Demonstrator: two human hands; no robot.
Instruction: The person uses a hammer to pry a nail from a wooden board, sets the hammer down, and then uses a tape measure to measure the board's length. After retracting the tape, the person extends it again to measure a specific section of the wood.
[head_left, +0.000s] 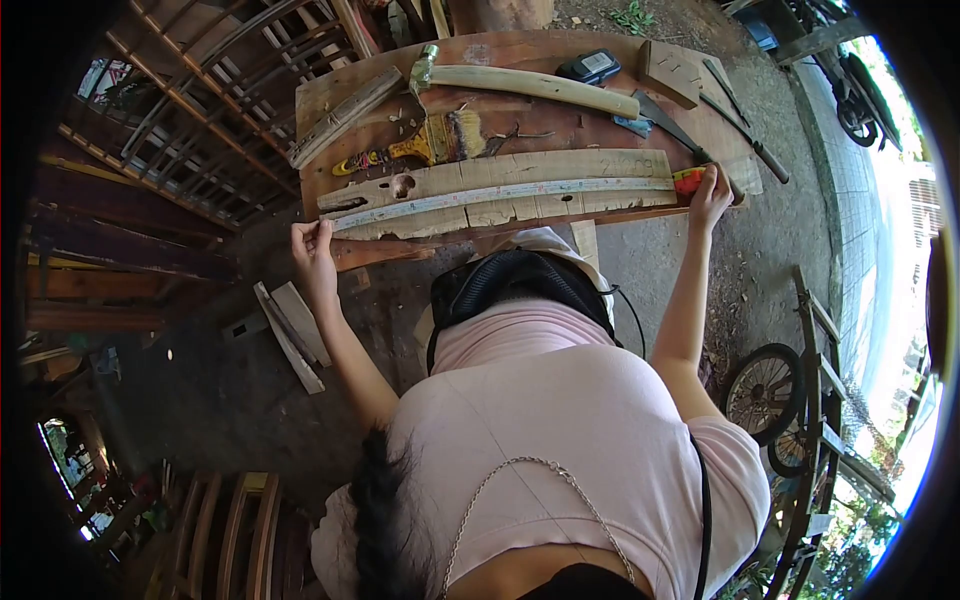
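Observation:
A pale wooden plank [480,217] with holes and ragged edges lies along the near side of the wooden table. Stretched lengthwise over it is the white blade of a tape measure [520,190], whose red and yellow case [688,181] sits at the plank's right end. My right hand [708,200] is closed on that case. At the plank's left end, my left hand [314,258] pinches the free end of the blade between thumb and fingers. Faint pencil-like marks show near the plank's right end.
On the table [590,130] lie a hammer [530,85], a paintbrush [425,142], a rough wood strip [350,115], a black device [590,67], a wood block with nails [670,72] and a dark blade [670,125]. Wood offcuts [292,335] rest on the floor at left.

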